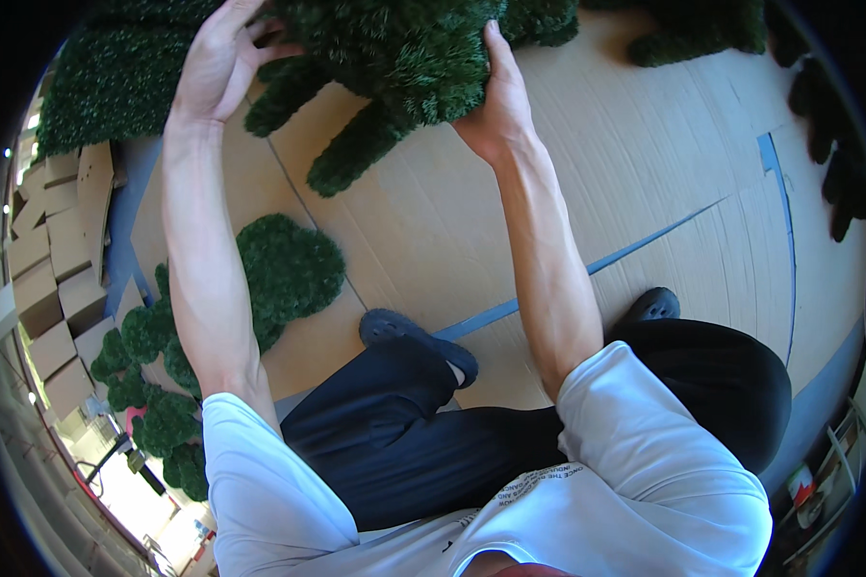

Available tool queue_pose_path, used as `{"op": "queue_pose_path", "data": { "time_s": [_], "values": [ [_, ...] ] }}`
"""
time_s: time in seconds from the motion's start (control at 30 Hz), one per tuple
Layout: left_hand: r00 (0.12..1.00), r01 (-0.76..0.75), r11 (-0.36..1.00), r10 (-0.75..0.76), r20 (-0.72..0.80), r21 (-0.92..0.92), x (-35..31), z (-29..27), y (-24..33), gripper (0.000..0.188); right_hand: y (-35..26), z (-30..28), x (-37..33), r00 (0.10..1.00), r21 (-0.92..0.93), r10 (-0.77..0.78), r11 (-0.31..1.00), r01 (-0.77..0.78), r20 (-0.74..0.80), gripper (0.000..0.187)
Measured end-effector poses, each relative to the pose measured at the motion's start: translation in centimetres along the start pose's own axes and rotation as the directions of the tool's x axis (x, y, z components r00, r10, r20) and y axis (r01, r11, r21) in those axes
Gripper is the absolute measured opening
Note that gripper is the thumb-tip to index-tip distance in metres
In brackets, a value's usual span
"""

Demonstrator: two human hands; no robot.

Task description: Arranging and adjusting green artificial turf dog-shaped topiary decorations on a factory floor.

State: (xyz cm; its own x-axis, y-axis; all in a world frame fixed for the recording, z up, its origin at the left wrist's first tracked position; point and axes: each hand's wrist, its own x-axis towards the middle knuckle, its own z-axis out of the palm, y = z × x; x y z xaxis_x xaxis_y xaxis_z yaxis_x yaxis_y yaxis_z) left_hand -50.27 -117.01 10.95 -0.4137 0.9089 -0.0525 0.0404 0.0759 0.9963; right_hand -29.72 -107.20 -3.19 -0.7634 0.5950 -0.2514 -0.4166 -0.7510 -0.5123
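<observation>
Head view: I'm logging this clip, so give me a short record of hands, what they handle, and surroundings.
left hand: open, fingers spread on the green bushy piece
right hand: pressed against the same piece's right side
surface: flattened cardboard sheets on the floor
nearby: round green clump by the left forearm; stacked cardboard boxes at far left
posture: crouched, dark shoes on the cardboard

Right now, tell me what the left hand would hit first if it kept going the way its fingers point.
The left hand points up and away, into the fluffy green branch piece it already touches. That foliage comes first; what lies behind is hidden, and depth is unclear.
</observation>
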Motion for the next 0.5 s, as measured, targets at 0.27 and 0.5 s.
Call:
{"op": "queue_pose_path", "data": {
  "time_s": [0.27,0.5],
  "values": [
    [0.965,-0.258,0.965,0.260,-0.035,0.038,4.7,6.4,1.1,0.055,-8.4,-1.6,-1.6,0.992,0.182,-0.130,0.975,0.127,0.002,0.057],
    [0.990,-0.122,0.992,0.120,0.075,0.022,5.9,3.7,-1.6,0.077,-8.9,-2.3,-2.1,0.996,0.004,-0.079,0.997,0.080,-0.045,0.059]
  ]
}}
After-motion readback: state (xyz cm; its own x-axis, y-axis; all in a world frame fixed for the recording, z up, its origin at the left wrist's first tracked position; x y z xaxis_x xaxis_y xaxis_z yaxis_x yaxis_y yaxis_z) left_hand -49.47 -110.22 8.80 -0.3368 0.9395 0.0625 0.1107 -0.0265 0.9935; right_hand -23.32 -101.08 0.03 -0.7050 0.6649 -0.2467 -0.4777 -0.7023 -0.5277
